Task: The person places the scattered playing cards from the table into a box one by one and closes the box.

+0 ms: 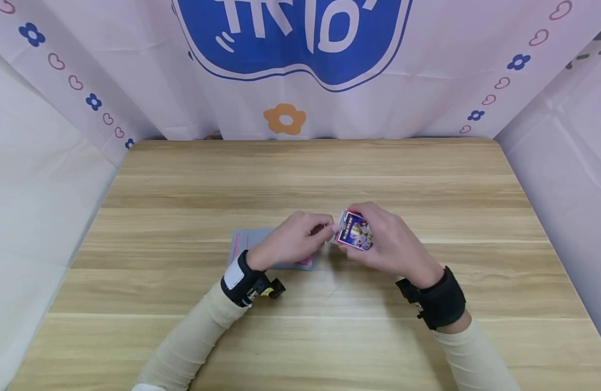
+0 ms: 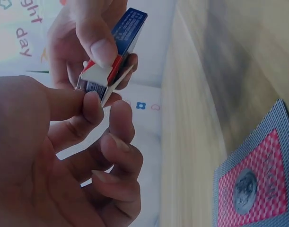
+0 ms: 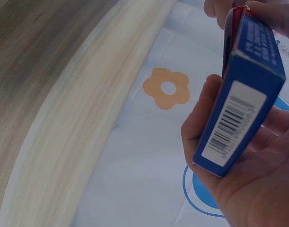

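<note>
My right hand (image 1: 390,239) grips a small blue and red playing-card box (image 1: 355,232), raised above the table with its open end toward my left hand (image 1: 297,236). The box shows a picture panel in the head view and a white barcode label (image 3: 234,124) in the right wrist view. At the box mouth, white flaps stand folded out, and the striped edges of packed playing cards (image 2: 95,88) show inside. My left thumb and index finger pinch at those edges; the other left fingers are loosely curled. Below the left hand, grey-bordered cards with red checked backs (image 2: 253,184) lie flat, partly hidden in the head view.
The wooden table (image 1: 207,190) spreads out around both hands. A white cloth with blue print and an orange flower (image 1: 284,119) hangs along its far edge. White cloth walls (image 1: 36,179) stand at either side. Black camera straps (image 1: 444,298) sit on both wrists.
</note>
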Tool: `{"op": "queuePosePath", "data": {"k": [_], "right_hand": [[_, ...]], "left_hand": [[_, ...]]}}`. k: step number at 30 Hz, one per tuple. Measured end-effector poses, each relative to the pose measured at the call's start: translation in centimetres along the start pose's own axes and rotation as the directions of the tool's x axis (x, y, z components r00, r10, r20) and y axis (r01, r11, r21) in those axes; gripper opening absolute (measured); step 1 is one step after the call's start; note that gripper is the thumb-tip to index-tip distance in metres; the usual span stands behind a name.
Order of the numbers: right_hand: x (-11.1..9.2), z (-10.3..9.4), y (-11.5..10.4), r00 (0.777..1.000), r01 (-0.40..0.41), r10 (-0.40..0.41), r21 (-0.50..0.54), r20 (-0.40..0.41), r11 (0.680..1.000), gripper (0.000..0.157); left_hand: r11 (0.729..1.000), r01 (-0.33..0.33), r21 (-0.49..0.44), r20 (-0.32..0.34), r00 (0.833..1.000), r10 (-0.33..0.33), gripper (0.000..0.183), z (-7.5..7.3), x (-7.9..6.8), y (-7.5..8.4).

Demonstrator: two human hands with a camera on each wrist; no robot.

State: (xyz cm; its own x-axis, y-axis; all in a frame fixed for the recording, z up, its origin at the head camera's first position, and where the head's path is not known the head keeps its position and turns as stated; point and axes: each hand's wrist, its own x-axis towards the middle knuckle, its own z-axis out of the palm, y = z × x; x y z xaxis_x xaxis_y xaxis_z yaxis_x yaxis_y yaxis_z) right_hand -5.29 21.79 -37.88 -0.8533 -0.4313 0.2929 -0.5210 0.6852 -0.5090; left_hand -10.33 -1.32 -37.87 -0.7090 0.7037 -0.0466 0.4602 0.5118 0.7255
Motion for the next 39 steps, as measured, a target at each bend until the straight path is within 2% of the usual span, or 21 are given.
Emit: {"op": "queuePosePath", "data": {"k": [4, 6, 8, 11, 13, 17, 19, 29, 32, 37, 39], "right_hand": [[0.1, -0.1, -0.1, 1.000, -0.026, 0.026, 0.003, 0.016, 1.000, 0.070], [0.1, -0.1, -0.1, 0.999, -0.042, 0.041, 0.005, 0.028, 0.999, 0.069], [0.1, -0.1, -0.1, 0.998, -0.054, 0.054, 0.009, 0.039, 0.998, 0.070], [0.0, -0.1, -0.2, 0.997, -0.064, 0.063, 0.011, 0.048, 0.998, 0.069], [0.0, 0.0, -0.2, 0.997, -0.063, 0.063, 0.008, 0.050, 0.998, 0.070], [-0.1, 0.1, -0.2, 0.997, -0.066, 0.066, 0.007, 0.051, 0.998, 0.071], [-0.1, 0.0, -0.2, 0.996, -0.069, 0.069, 0.008, 0.055, 0.998, 0.072], [0.1, -0.1, -0.2, 0.995, -0.071, 0.070, 0.006, 0.070, 0.997, 0.071], [0.1, 0.0, -0.2, 0.995, -0.070, 0.069, 0.007, 0.071, 0.998, 0.071], [0.1, 0.0, -0.3, 0.996, -0.061, 0.060, 0.007, 0.064, 0.998, 0.070], [0.1, 0.0, -0.3, 0.996, -0.058, 0.058, 0.007, 0.062, 0.998, 0.069]], "left_hand": [[0.994, 0.074, 0.078, -0.014, 0.997, -0.073, 0.027, -0.5, -0.1, -0.6], [0.981, 0.111, 0.157, -0.013, 0.994, -0.111, 0.017, -0.7, -0.2, -1.0], [0.961, 0.134, 0.243, -0.001, 0.990, -0.138, 0.014, -0.8, -0.3, -1.5], [0.935, 0.159, 0.317, 0.027, 0.984, -0.177, 0.032, -0.8, -0.4, -2.1], [0.923, 0.190, 0.335, 0.049, 0.975, -0.218, 0.044, -0.7, -0.4, -2.3], [0.902, 0.264, 0.341, 0.081, 0.948, -0.308, 0.059, -0.5, -0.3, -2.5], [0.896, 0.282, 0.344, 0.086, 0.940, -0.329, 0.062, -0.4, -0.3, -2.6], [0.892, 0.306, 0.333, 0.080, 0.933, -0.350, 0.066, -0.3, -0.1, -3.1], [0.890, 0.315, 0.329, 0.087, 0.928, -0.361, 0.064, -0.4, -0.1, -3.2], [0.903, 0.333, 0.273, 0.151, 0.912, -0.382, 0.051, -0.9, 0.0, -3.1], [0.913, 0.323, 0.248, 0.182, 0.911, -0.371, 0.044, -1.1, 0.0, -3.0]]}}
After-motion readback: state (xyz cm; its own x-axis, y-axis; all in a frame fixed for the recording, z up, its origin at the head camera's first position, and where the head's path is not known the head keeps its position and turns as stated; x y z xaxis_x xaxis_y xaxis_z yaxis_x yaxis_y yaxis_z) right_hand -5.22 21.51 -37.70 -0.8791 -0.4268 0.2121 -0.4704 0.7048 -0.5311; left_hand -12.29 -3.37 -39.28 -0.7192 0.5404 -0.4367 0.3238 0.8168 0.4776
